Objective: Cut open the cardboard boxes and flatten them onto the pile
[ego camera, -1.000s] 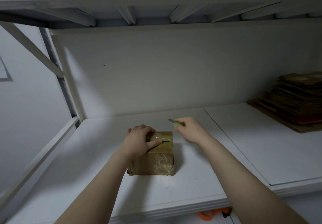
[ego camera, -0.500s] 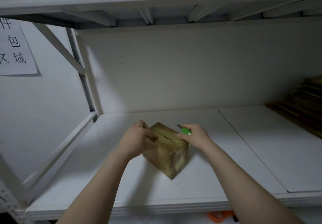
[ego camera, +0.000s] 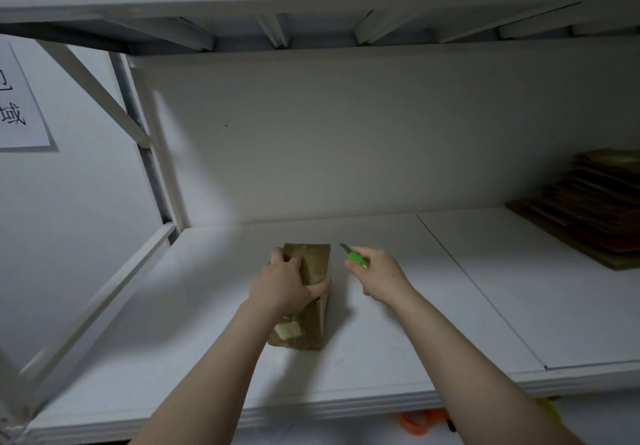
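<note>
Under left hand (ego camera: 282,283), taped box (ego camera: 313,261)

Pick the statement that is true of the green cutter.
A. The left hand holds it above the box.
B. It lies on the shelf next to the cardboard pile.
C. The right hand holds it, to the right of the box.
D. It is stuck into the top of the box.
C: the right hand grips the green cutter beside the box, on its right, while the left hand holds the box.
</note>
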